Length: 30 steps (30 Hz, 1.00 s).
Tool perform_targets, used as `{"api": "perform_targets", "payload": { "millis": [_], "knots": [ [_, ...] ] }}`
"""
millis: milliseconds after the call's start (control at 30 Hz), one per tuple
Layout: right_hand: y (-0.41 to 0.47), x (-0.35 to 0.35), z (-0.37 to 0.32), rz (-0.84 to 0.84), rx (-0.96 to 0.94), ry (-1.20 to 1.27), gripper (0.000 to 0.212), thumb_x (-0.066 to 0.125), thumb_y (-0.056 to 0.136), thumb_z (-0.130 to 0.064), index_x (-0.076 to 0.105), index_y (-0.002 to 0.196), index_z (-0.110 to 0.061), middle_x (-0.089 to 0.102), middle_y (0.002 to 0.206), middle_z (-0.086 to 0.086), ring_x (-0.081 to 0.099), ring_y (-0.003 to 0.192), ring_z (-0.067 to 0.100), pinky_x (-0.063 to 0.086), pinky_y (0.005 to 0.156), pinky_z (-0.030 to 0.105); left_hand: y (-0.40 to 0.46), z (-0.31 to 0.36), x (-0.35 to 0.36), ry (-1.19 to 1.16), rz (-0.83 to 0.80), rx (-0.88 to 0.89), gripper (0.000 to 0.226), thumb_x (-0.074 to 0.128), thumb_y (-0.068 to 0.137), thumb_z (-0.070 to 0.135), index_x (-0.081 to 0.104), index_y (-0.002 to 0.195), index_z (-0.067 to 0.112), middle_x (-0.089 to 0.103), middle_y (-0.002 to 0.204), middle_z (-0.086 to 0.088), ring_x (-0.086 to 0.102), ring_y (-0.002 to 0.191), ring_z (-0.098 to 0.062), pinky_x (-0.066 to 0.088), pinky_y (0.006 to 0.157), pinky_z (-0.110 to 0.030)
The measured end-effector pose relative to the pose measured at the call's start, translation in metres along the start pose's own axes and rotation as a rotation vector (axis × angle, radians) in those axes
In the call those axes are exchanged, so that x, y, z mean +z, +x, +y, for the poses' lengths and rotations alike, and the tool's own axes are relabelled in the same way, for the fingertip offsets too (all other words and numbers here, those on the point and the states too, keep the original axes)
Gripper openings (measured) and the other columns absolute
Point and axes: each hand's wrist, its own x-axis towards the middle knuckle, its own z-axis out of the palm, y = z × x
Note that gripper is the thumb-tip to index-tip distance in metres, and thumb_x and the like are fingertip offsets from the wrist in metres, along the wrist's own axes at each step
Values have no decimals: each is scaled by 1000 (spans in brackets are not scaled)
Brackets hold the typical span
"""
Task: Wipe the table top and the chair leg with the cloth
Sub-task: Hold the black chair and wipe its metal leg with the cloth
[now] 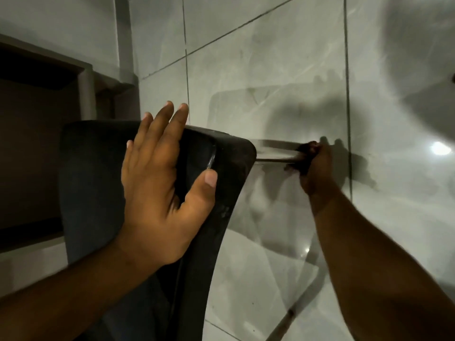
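Note:
A black chair [98,183] fills the lower left, seen from above and tilted. My left hand [160,188] lies flat on its dark seat with fingers spread, the thumb hooked over the edge. A metal chair leg [275,151] sticks out to the right from under the seat. My right hand [317,166] is closed around the far part of that leg, gripping a dark cloth [304,156] wrapped against the metal. Most of the cloth is hidden inside the fist.
Grey marble-look floor tiles [270,70] with dark grout lines lie beneath the chair. A grey table or shelf frame [86,94] with a dark opening stands at the left. Another thin chair leg [290,313] runs along the lower middle. A light glare [440,148] shows at right.

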Motion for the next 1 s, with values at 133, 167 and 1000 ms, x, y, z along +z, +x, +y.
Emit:
{"api": "perform_targets", "payload": {
  "millis": [133, 167, 1000],
  "knots": [
    [21, -3, -4, 43, 57, -155, 24, 36, 107, -32, 41, 129, -23, 57, 78, 3, 52, 56, 28, 39, 34, 27, 3, -2, 1, -6, -4, 13, 77, 38, 84, 51, 28, 152, 15, 27, 163, -7, 13, 155, -25, 12, 122, -63],
    [20, -3, -6, 42, 53, -193, 21, 37, 107, -31, 37, 126, -23, 56, 79, 4, 53, 56, 28, 41, 34, 29, 3, -2, 1, -5, 0, 9, 77, 38, 84, 51, 28, 151, 14, 27, 163, -8, 13, 155, -25, 12, 122, -64],
    [-243, 65, -67, -94, -65, -230, 32, 37, 92, 6, 56, 71, -10, 58, 65, 14, 60, 43, 27, 50, 43, 30, -8, 12, -17, 175, -128, 4, 79, 28, 91, 59, 8, 157, 20, 4, 168, -12, 1, 156, -30, 4, 125, -57]
  ]
}}
